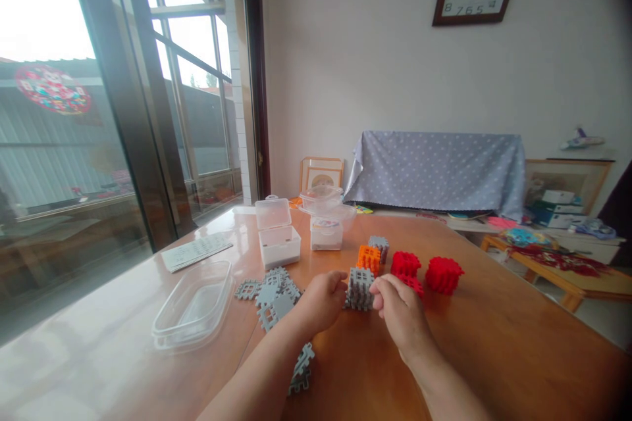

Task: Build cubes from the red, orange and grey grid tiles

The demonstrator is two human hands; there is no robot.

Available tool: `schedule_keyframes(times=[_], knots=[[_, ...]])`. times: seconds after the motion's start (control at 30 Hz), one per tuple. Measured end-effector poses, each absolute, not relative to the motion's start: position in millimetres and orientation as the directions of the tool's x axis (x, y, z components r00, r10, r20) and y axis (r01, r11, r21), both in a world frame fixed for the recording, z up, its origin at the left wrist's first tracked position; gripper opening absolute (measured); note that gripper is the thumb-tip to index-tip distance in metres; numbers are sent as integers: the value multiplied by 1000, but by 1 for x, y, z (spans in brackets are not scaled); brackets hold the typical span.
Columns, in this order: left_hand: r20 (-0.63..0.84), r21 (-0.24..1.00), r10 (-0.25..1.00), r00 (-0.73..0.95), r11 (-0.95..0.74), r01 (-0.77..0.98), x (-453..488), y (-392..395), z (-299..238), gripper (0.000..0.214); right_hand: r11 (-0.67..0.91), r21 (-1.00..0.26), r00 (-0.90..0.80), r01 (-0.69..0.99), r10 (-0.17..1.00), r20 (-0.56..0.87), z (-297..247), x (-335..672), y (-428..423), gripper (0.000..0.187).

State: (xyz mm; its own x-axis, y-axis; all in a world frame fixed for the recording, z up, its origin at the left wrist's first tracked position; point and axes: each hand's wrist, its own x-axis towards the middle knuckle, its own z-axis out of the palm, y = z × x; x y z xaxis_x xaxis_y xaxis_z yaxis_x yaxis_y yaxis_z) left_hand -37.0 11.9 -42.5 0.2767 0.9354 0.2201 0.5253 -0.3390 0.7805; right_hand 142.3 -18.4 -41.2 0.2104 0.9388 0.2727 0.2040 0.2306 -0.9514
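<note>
A grey cube of interlocking plastic tiles (359,288) stands on the wooden table (494,355). My left hand (320,299) is closed against its left side. From the right, my right hand (402,316) grips it with curled fingers. Behind it sit an orange cube (369,258), a smaller grey cube (379,246) and two red cubes (405,264) (443,274). Another red piece (413,284) lies just past my right hand. Loose grey tiles (270,293) are piled left of my left hand, and one more grey tile piece (301,370) lies beside my left forearm.
A clear shallow tray (195,306) lies at the left near the window. An open white box (277,237) and stacked clear containers (326,223) stand further back, next to a printed sheet (196,251). A covered piece of furniture (437,168) and a cluttered low table (557,260) are beyond.
</note>
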Motion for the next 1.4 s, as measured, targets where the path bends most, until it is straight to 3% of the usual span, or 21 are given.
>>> schedule_keyframes(times=[0.17, 0.4, 0.6, 0.73, 1.0, 1.2, 1.4], knots=[[242, 725, 936, 254, -349, 594, -53, 10, -24, 40, 218, -957, 103, 192, 965, 240, -36, 133, -26, 24], [229, 506, 958, 175, -271, 819, -99, 10, -15, 29, 300, -887, -116, 351, 954, 277, -45, 118, -32, 29], [145, 268, 962, 233, -265, 927, -104, 1, -17, 39, 326, -852, -130, 409, 945, 299, -50, 117, -31, 31], [83, 182, 967, 241, -253, 950, -95, 0, -20, 48, 338, -851, -129, 402, 941, 313, -51, 117, -30, 32], [135, 192, 974, 181, -205, 960, -94, 11, -27, 42, 336, -848, -141, 409, 942, 305, -50, 117, -29, 34], [164, 258, 976, 142, -181, 949, -98, 16, -27, 18, 330, -855, -137, 401, 944, 300, -49, 118, -30, 35], [317, 318, 947, 56, -162, 934, -102, 22, -26, 19, 337, -851, -133, 403, 941, 310, -49, 117, -30, 35]])
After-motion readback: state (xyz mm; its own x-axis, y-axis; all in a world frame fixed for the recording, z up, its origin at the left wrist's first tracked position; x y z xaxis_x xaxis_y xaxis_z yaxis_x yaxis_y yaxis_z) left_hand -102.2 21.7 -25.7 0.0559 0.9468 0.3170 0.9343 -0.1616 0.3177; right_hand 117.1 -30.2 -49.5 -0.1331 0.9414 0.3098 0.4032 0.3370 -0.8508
